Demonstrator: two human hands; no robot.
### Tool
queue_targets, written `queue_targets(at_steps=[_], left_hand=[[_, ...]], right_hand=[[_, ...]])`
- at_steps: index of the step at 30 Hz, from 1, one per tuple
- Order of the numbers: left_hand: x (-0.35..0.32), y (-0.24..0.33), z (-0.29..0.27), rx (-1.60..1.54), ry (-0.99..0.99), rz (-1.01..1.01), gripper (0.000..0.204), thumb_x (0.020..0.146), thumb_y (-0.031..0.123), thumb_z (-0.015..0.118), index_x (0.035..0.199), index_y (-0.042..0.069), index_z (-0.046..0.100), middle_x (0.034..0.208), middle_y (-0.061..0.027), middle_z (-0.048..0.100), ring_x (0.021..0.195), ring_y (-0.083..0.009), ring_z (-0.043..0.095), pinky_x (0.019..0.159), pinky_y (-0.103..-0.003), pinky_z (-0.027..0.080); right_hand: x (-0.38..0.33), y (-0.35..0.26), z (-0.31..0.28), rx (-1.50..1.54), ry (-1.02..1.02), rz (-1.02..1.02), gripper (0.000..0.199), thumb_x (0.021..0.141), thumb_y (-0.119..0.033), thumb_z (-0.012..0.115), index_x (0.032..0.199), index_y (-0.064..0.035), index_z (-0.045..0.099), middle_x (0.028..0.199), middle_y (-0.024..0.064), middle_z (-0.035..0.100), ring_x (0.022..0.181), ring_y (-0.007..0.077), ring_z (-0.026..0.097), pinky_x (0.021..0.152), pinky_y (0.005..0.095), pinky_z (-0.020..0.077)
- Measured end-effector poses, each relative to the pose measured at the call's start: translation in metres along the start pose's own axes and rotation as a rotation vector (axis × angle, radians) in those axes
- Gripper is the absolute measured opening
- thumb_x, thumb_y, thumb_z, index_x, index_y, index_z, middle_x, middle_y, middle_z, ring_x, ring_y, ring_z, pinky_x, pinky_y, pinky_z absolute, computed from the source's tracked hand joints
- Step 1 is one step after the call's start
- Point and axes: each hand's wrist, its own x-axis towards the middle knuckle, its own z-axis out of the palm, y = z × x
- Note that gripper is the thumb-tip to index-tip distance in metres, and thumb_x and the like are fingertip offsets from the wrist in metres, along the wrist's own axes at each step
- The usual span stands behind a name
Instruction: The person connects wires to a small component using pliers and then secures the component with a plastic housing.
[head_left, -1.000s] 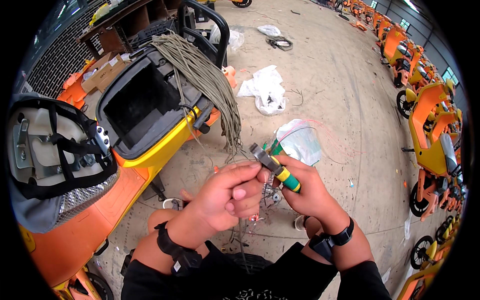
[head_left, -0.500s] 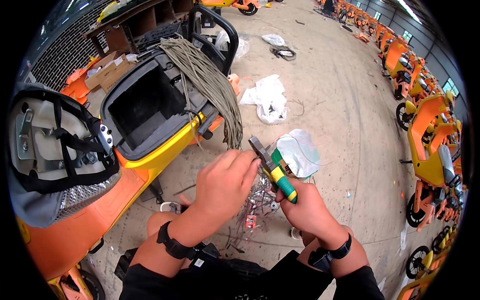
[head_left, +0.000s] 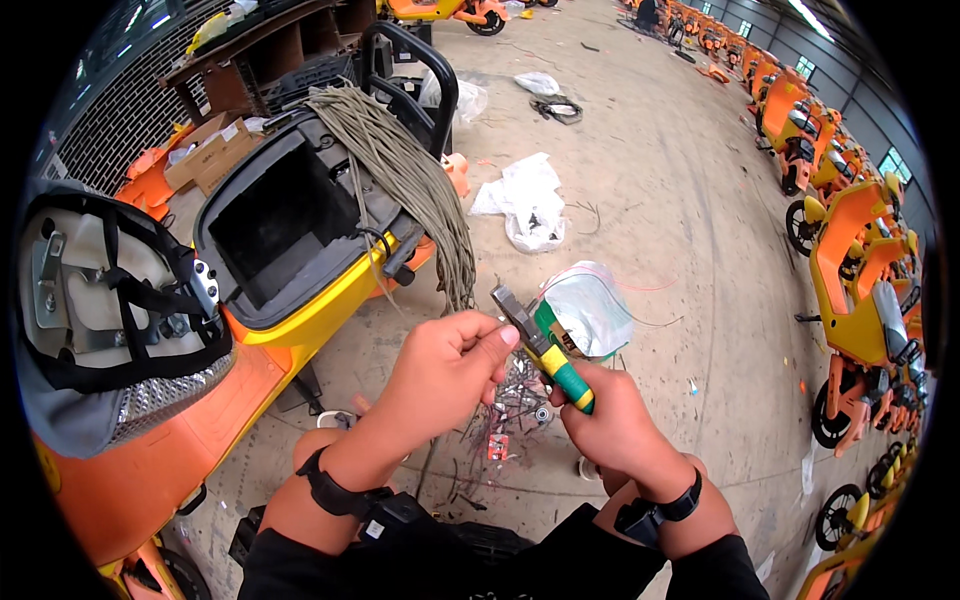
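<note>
Pliers (head_left: pixel 540 345) angle nose up-left, green-yellow handles clamped in right hand (head_left: pixel 610 425); left hand (head_left: pixel 450 365) pinches thin wires (head_left: pixel 505 395) beside them, over open concrete floor (head_left: pixel 690 250).

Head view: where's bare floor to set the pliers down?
Bare concrete lies right of the clear plastic bag, toward the parked orange scooters. Crowded: wire scraps under both hands, the white bag beyond, the open scooter compartment on the left.
</note>
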Motion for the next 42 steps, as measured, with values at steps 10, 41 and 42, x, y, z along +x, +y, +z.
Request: queue_targets(at_steps=[10,41,42], left_hand=[[-0.014,0.009,-0.007,-0.751,-0.312,-0.325,0.023,0.104,0.019,0.059,0.097,-0.002,0.066,0.066,-0.0001,0.054,0.047,-0.0099,0.049,0.047,-0.025,0.038],[0.002,-0.022,-0.001,1.004,0.367,0.748,0.012,0.095,0.014,0.067,0.097,0.004,0.062,0.081,-0.0129,0.064,0.073,-0.0352,0.064,0.063,-0.044,0.051],[0.001,-0.02,0.001,1.003,0.363,0.734,0.011,0.095,0.014,0.067,0.095,0.004,0.062,0.08,-0.0127,0.064,0.073,-0.0354,0.064,0.062,-0.043,0.05]], right_hand=[[0.014,0.019,-0.004,-0.052,0.042,-0.366,0.033,0.073,0.01,0.06,0.104,0.0006,0.066,0.118,0.0193,0.067,0.1,0.0386,0.067,0.086,0.0408,0.0555],[0.008,-0.004,0.006,-0.172,0.009,0.028,0.015,0.081,-0.006,0.068,0.094,0.0015,0.064,0.089,0.0253,0.067,0.083,0.048,0.064,0.07,0.052,0.0514],[0.008,-0.004,0.005,-0.159,0.007,0.027,0.016,0.081,-0.006,0.068,0.095,0.0016,0.064,0.089,0.0255,0.067,0.083,0.0482,0.064,0.07,0.0516,0.0513]])
